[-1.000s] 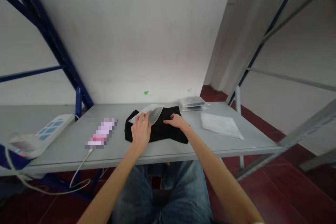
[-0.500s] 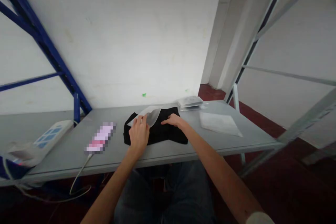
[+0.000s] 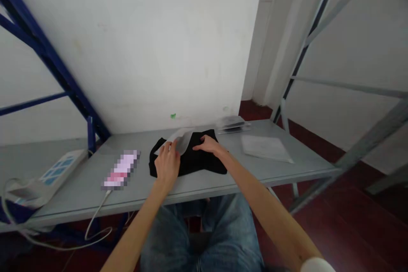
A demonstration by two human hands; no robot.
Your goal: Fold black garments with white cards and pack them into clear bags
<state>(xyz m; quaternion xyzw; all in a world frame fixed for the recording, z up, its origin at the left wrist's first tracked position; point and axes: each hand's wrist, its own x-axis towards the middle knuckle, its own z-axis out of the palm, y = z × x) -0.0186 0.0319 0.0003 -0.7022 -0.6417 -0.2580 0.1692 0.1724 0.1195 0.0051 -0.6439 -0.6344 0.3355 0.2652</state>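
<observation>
A folded black cloth garment [image 3: 199,161] lies on the grey table in front of me; its exact kind I cannot make out. Over its left part rests a translucent white plastic sheet or bag [image 3: 184,142], with its near edge lifted. My left hand [image 3: 167,165] has its fingers curled on this sheet, gripping it near the left side. Above the right half of the garment is my right hand [image 3: 208,144], its thumb and fingers apart and pointing left. No object shows between them. Whether its fingertips touch the cloth I cannot tell.
A stack of clear packets [image 3: 232,123] sits at the back, and a flat whitish bag [image 3: 266,148] lies to the right. On the left are a blurred-out phone [image 3: 121,170] with a white cable [image 3: 97,210] and a white power strip [image 3: 59,174]. Metal frames flank the table.
The view has shifted slightly. My right thumb and fingers have opened a little wider above the cloth. My left hand stays on the translucent sheet.
</observation>
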